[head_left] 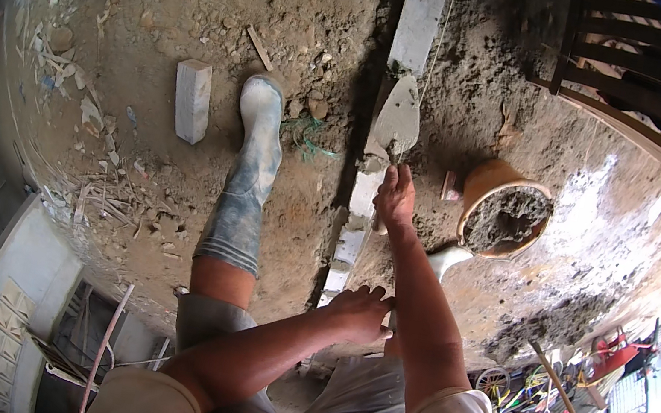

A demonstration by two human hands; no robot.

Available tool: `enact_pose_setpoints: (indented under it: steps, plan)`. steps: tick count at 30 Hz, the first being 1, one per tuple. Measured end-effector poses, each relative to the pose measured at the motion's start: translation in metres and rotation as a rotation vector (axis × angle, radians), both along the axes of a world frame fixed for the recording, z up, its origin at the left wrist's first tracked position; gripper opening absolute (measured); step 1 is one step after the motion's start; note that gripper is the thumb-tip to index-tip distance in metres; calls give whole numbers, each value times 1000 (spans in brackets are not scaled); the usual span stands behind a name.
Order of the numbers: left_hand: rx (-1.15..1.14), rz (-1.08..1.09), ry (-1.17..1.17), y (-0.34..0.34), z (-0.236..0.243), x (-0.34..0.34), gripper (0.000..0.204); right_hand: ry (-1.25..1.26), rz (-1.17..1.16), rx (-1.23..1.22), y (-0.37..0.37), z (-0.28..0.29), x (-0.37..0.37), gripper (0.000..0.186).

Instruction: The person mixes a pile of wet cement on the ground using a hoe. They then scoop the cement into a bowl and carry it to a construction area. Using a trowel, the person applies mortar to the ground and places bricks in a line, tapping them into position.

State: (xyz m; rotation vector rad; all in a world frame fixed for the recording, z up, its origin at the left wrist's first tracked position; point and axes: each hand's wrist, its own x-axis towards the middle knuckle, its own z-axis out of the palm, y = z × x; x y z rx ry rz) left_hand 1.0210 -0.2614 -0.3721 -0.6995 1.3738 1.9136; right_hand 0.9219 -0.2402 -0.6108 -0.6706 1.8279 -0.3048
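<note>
Right hand [395, 200] closed on the handle of a trowel [399, 118], blade just ahead over a row of blocks [365, 190], left hand [359, 313] loosely curled behind, contents unclear, plain orange bucket [480, 187] of mortar [508, 220] rightward.

Daylight glare whitens the ground [596, 197] near three o'clock, shadow darkens one o'clock, and fisheye curves meet black edges.

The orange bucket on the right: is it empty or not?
The bucket is not empty: a grey, lumpy mix shows inside its rim. How deep it goes, I cannot tell.
</note>
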Motion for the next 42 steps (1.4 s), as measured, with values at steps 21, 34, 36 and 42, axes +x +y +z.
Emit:
enact_pose_setpoints:
  steps: [21,34,36,42]
  plan:
    - [137,-79,41,14,-5,4,72,133,129,127,-21,4,30,35]
    - [116,-106,110,19,-5,2,68,163,239,142,-23,1,22,34]
    - [117,-142,112,17,-4,1,68,162,266,125,2,13,18,34]
    - [121,-185,81,30,-7,-1,72,105,325,136,28,86,-21,37]
